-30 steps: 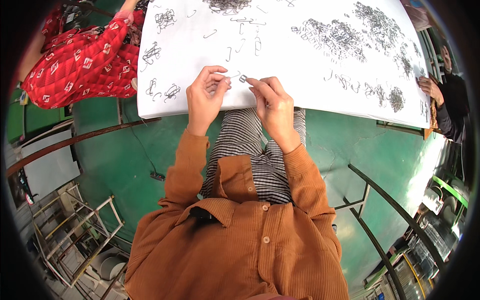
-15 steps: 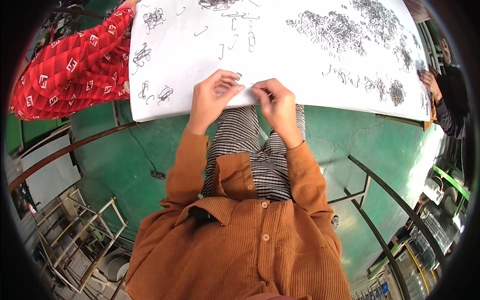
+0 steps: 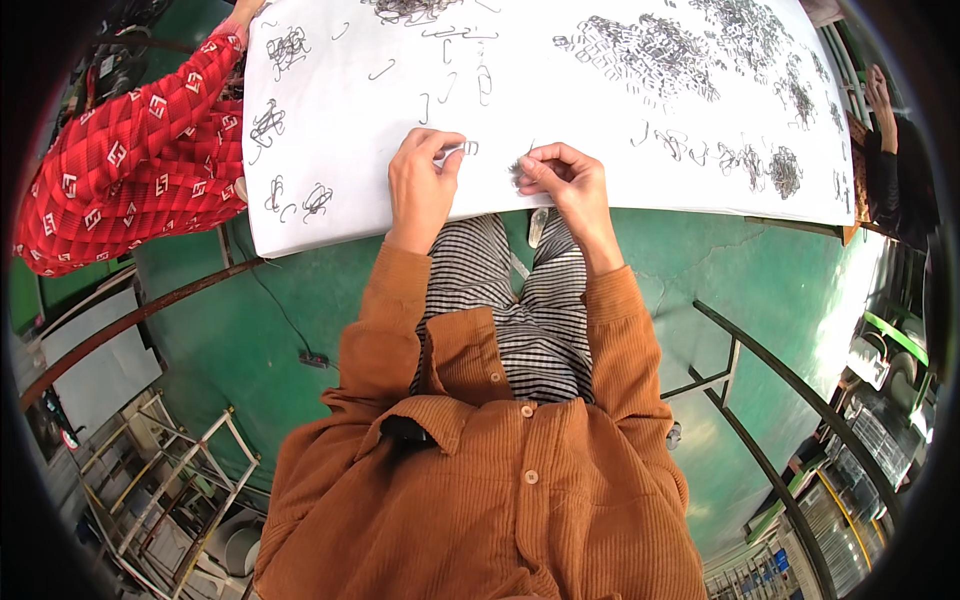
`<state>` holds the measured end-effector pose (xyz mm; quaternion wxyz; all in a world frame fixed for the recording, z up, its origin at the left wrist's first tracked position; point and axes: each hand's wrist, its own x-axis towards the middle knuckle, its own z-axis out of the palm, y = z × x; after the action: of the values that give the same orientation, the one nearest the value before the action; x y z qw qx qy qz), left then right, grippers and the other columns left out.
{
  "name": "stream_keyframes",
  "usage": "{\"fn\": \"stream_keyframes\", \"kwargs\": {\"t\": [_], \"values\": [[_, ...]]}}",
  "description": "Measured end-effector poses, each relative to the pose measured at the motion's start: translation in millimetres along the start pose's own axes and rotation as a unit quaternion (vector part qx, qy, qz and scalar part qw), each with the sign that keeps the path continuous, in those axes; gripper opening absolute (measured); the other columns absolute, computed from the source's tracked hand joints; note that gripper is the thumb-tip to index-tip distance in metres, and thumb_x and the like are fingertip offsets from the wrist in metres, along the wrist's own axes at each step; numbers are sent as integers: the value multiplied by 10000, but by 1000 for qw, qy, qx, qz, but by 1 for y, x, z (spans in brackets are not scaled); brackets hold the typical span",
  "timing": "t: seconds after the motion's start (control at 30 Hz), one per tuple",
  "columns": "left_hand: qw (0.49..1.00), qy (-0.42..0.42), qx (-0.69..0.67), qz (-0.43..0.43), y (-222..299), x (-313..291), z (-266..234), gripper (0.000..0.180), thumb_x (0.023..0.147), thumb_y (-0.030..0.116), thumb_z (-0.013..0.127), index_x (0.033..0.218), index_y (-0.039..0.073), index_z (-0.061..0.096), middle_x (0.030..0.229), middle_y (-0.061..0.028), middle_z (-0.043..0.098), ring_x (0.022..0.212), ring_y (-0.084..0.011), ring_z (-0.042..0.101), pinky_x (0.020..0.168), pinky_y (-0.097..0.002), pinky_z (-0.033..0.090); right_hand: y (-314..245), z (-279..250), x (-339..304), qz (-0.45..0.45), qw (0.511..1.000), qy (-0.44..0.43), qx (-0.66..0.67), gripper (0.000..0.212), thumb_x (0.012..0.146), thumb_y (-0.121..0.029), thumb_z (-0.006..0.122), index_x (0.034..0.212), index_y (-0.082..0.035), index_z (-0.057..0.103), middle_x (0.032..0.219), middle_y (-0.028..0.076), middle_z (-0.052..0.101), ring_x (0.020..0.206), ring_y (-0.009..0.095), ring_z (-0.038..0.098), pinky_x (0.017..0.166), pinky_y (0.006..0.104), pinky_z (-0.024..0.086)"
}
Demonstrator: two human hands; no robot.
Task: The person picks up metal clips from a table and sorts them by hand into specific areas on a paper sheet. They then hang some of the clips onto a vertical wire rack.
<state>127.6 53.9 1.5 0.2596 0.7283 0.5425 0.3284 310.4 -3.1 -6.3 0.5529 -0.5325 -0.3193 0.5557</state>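
Note:
My left hand (image 3: 425,185) is closed in a pinch over the near edge of the white-covered table (image 3: 350,130). A small bent metal piece (image 3: 471,148) sticks out from its fingertips. To its right, my right hand (image 3: 570,185) pinches a small dark wire piece (image 3: 518,174), smeared by motion, so its exact shape is unclear. The two hands are apart. Just beyond my left hand, a loose wire hook (image 3: 425,108) lies on the cover, with other thin hooks farther back.
A large spread of small dark metal pieces (image 3: 640,55) covers the table's far right. Tangled wire hooks (image 3: 785,172) lie near the right front and along the left side. One person in a red sleeve (image 3: 140,150) is at left, another person's hand (image 3: 880,100) at right.
My hands have moved apart from each other, the right one a little to the right. The dark piece in my right hand now shows. The other person's hand at right has left the table edge.

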Motion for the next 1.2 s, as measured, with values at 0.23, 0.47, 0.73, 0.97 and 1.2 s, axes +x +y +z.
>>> {"fn": "stream_keyframes", "kwargs": {"t": [0.23, 0.47, 0.73, 0.97, 1.2], "values": [[997, -12, 74, 19, 10, 2, 12, 191, 738, 80, 759, 915, 32, 707, 804, -93, 647, 660, -190, 640, 594, -307, 521, 3, -3, 3, -1, 1000, -14, -20, 94, 844, -31, 693, 893, 46, 672, 800, 93, 675, 696, 133, 652, 642, 260, 572], [958, -86, -234, -138, 23, 2, -4, 176, 819, 17, 697, 980, -49, 678, 936, -142, 691, 812, -198, 698, 713, -264, 571, -6, 1, -5, 29, 998, -25, 45, 96, 843, -59, 705, 888, 21, 675, 823, 48, 666, 735, 103, 617, 634, 236, 519], [918, -117, -343, -159, 48, -7, -10, 133, 869, -35, 635, 990, -91, 643, 940, -165, 683, 858, -207, 693, 752, -264, 583, -14, 10, -10, -25, 999, 15, 18, 91, 844, -80, 713, 882, -6, 676, 870, 30, 651, 769, 92, 599, 621, 228, 501], [928, -97, -326, -155, 51, -5, -6, 132, 851, -34, 648, 969, -94, 655, 897, -133, 693, 824, -170, 689, 739, -246, 565, -14, 10, -10, -41, 998, 10, 40, 70, 842, -60, 708, 859, 1, 678, 861, 35, 654, 745, 89, 589, 637, 227, 496], [928, -131, -308, -162, 66, -6, 0, 123, 860, -36, 647, 971, -88, 648, 918, -153, 689, 846, -204, 697, 743, -264, 571, -11, 3, -10, -71, 991, 76, 80, 74, 847, -53, 701, 880, -3, 657, 793, 18, 654, 701, 67, 578, 645, 201, 475]]}}
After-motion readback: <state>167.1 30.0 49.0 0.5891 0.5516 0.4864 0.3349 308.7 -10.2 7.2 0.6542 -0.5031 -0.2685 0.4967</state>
